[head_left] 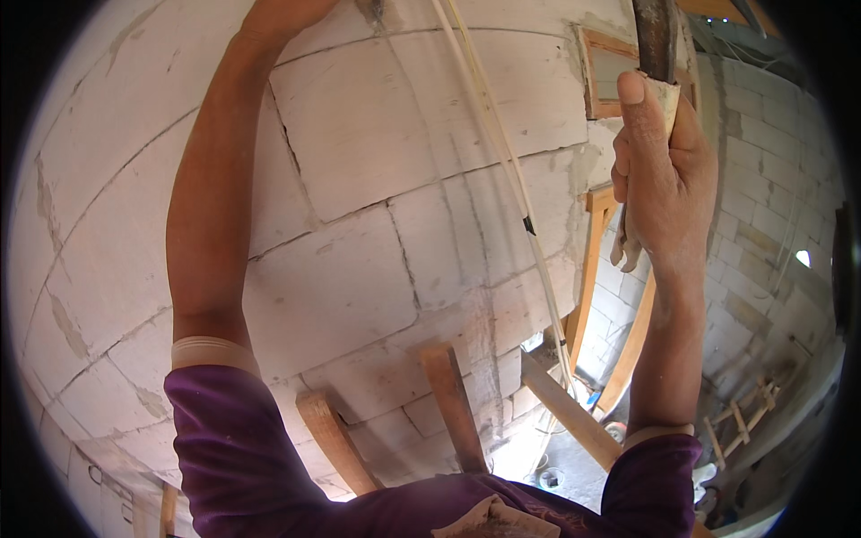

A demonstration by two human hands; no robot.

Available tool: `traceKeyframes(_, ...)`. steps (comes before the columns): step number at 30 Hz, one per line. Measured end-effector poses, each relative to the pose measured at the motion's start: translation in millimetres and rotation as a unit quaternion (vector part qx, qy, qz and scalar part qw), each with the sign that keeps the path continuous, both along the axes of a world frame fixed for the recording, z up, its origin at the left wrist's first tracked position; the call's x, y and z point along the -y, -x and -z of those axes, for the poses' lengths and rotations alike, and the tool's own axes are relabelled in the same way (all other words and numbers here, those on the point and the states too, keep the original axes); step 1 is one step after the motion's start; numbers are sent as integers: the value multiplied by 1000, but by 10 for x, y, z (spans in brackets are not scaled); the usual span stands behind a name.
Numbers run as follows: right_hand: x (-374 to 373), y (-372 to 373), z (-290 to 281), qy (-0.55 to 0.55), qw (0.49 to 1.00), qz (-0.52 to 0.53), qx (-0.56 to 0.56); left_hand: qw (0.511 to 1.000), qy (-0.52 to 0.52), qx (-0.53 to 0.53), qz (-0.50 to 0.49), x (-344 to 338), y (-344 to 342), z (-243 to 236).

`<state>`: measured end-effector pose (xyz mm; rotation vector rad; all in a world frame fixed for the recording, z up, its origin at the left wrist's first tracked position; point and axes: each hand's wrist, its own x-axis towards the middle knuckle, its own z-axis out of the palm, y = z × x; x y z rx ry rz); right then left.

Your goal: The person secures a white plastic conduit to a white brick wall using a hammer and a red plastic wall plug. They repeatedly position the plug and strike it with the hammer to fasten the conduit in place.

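Note:
My right hand (pixel 668 184) is raised at the upper right, with its fingers wrapped round the pale, wrapped handle of a dark metal tool (pixel 656 40). The thumb lies along the handle. The tool's far end runs out of the picture, so its kind is hidden. Ragged ends of the pale wrapping hang below the fist. My left hand (pixel 285 16) reaches up to the top edge, close to the pale block wall (pixel 350 125). Its fingers are cut off by the frame. A small grey patch (pixel 370 11) shows on the wall beside it.
Thin pale conduits (pixel 502 152) run down the wall, with dark tape round one spot. Timber beams (pixel 453 403) jut out below me. A small wooden window frame (pixel 592 76) sits behind my right hand. Far below lie a floor with a bucket (pixel 551 478) and a wooden ladder-like frame (pixel 743 421).

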<state>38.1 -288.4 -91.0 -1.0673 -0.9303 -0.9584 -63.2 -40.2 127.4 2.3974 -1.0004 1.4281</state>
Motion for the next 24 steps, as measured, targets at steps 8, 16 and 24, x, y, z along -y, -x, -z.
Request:
traceKeyframes(8,76,357,-481,-63,989,-75,115,999,-26,-5,-25,28,-27,28)
traceKeyframes(16,-371,452,-652,-66,984,141,88,999,-25,35,-30,-2,-84,34)
traceKeyframes(24,-148,266,-672,81,971,183,128,999,-11,24,-38,-66,-31,53)
